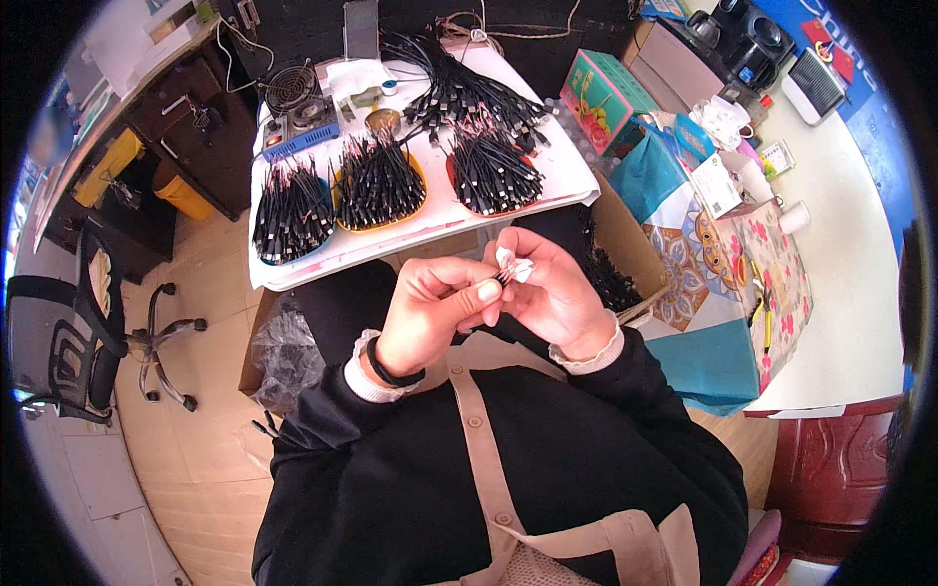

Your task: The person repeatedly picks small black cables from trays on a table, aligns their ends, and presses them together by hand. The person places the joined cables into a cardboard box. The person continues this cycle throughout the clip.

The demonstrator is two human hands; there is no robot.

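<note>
Pinching slim black cabling, crumpled white scrap

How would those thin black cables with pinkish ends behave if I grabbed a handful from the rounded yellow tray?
The black cables would probably flex only a little, since they lie fairly straight. Packed closely, they may snag. Some could spill from the yellow tray, as they overlap its rim.

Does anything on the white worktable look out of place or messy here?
Mildly. At the back right, a heap of black cables sprawls loose and fanned out, unlike the neater cable bunches nearer the front edge. Reddish smears also mark the white tabletop there. Nothing looks clearly broken.
</note>
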